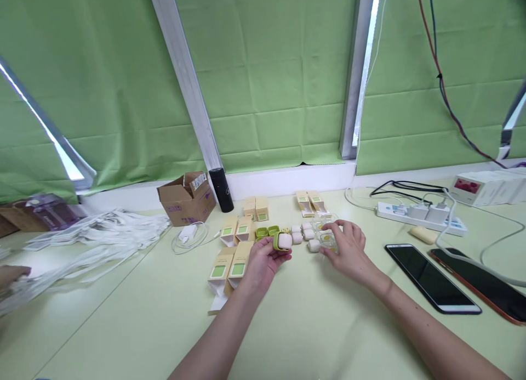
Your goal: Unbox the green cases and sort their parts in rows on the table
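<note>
My left hand (263, 264) grips a small pale pink, rounded-square case (284, 242) seated in a green cover, just above the table. My right hand (347, 248) has its thumb and fingers around a clear plastic piece (327, 239) with a yellow spot; more clear pieces (319, 220) sit behind it. Between the hands stand several pale pink cases (296, 235), and one case (314, 245) lies close to my right thumb. Green covers (262, 233) are behind my left hand. Left of it are open kraft boxes (238, 266) with green windows.
Further back stand more kraft boxes (306, 204), a brown carton (187, 199) and a black cylinder (222, 190). To the right are a power strip (421, 218) with cables and two phones (431, 278). White straps (107, 234) heap on the left beside a white charger (188, 233).
</note>
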`<move>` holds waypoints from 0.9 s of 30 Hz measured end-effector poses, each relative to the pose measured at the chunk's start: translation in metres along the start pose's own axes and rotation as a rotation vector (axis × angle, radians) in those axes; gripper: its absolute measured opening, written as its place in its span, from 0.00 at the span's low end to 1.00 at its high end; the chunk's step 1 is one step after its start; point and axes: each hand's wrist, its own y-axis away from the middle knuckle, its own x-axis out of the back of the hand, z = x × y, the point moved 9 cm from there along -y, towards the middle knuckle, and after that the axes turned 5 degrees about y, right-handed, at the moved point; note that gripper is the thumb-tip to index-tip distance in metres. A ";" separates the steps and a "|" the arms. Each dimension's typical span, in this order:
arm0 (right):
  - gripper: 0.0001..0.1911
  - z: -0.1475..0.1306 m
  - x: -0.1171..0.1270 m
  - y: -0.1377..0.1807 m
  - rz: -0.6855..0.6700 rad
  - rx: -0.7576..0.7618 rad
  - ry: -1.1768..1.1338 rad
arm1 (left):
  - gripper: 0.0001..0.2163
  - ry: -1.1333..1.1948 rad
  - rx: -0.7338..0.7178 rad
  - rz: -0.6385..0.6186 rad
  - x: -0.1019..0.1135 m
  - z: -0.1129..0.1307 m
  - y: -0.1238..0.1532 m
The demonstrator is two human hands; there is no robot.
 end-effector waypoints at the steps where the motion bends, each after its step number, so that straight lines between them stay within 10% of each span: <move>1: 0.22 -0.008 0.001 0.003 -0.001 -0.005 -0.046 | 0.10 0.010 0.013 -0.008 -0.001 -0.002 0.001; 8: 0.40 -0.083 -0.008 0.027 -0.174 0.143 -0.509 | 0.14 0.048 0.066 -0.158 -0.019 -0.013 0.008; 23: 0.22 -0.112 0.001 0.003 -0.247 0.101 -0.863 | 0.12 0.050 0.066 -0.208 -0.033 -0.021 0.017; 27: 0.18 -0.100 -0.004 -0.004 -0.240 0.023 -0.892 | 0.17 -0.246 -0.224 -0.190 -0.031 0.013 0.022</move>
